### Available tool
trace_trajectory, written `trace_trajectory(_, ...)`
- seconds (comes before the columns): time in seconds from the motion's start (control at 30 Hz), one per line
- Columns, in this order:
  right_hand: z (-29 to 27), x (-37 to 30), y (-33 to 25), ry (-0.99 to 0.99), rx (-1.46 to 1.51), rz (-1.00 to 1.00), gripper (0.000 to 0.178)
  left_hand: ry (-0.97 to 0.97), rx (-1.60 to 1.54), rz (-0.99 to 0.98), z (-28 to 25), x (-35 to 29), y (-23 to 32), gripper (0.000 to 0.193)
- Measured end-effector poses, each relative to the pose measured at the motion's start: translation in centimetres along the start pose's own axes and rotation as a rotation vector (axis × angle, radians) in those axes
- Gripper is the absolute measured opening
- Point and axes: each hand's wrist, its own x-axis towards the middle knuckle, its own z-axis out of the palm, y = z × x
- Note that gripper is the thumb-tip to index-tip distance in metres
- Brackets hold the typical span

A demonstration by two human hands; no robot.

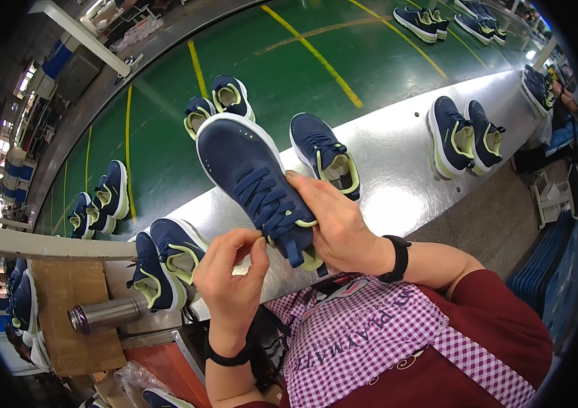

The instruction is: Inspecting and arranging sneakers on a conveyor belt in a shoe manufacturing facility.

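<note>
A navy sneaker point(241, 153) with a white sole, navy laces and a lime-green lining is held up in front of me, its toe pointing away. My right hand point(338, 221) grips it by the side near the heel opening. Thumb and forefinger of my left hand point(229, 268) are pinched together beside the collar, at the lower end of the lacing. Whatever they hold there is too small to make out. Just behind the held shoe, a matching sneaker point(323, 153) stands on the metal ledge. Another pair point(170, 255) sits left of my left hand.
A green conveyor belt point(289, 81) with yellow lines runs behind the metal ledge point(391, 197), carrying more sneaker pairs point(102, 200). One pair point(462, 139) stands on the ledge at right. At left are a steel flask point(105, 315), cardboard point(68, 299) and a white metal bar point(51, 243).
</note>
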Motion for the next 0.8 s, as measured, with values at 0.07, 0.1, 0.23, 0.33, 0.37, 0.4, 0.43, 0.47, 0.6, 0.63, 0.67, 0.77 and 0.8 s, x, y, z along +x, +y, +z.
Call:
trace_trajectory(0.07, 0.0, -0.1, -0.1, -0.01, -0.005, -0.015, 0.058, -0.033, 0.041, 0.038, -0.2, 0.1, 0.0, 0.013)
trace_trajectory(0.1, 0.1, -0.3, -0.2, -0.01, -0.007, -0.014, 0.058, -0.036, 0.134, 0.109, -0.4, 0.2, 0.1, 0.014)
trace_trajectory(0.23, 0.3, -0.7, -0.3, -0.104, 0.166, 0.13, 0.057, 0.015, 0.073, 0.006, -0.9, -0.1, -0.4, 0.015)
trace_trajectory(0.33, 0.4, -0.9, -0.3, -0.145, 0.211, 0.179, 0.058, 0.053, -0.053, -0.061, -0.7, -0.4, -0.6, 0.015)
trace_trajectory(0.37, 0.5, -0.9, -0.2, -0.135, 0.2, 0.153, 0.061, 0.062, -0.07, -0.086, -0.6, -0.6, -0.9, 0.016)
trace_trajectory(0.4, 0.5, -0.9, -0.3, -0.136, 0.2, 0.153, 0.061, 0.062, -0.07, -0.086, -0.6, -0.6, -0.8, 0.016)
trace_trajectory(0.43, 0.6, -0.8, -0.5, -0.138, 0.205, 0.167, 0.06, 0.08, -0.008, -0.04, -0.5, -0.5, -0.6, 0.015)
trace_trajectory(0.47, 0.6, -0.7, -0.6, -0.141, 0.21, 0.18, 0.06, 0.098, 0.054, 0.006, -0.4, -0.4, -0.5, 0.015)
trace_trajectory(0.6, 0.5, -0.4, -0.9, -0.102, 0.163, 0.118, 0.059, 0.167, 0.471, 0.364, -0.2, -0.5, -0.5, 0.015)
trace_trajectory(0.63, 0.4, -0.5, -0.6, -0.148, 0.193, 0.158, 0.058, 0.148, 0.264, 0.189, -0.4, -0.6, -0.6, 0.015)
trace_trajectory(0.67, 0.3, -0.6, -0.4, -0.193, 0.223, 0.199, 0.058, 0.127, 0.058, 0.014, -0.5, -0.7, -0.7, 0.014)
trace_trajectory(0.77, 0.6, -0.9, -0.6, -0.247, 0.464, 0.322, 0.055, 0.087, -0.026, -0.047, -0.7, -0.4, -0.3, 0.012)
trace_trajectory(0.8, 0.7, -1.1, -0.6, -0.245, 0.464, 0.325, 0.055, 0.049, 0.054, -0.01, -0.7, -0.4, -0.2, 0.011)
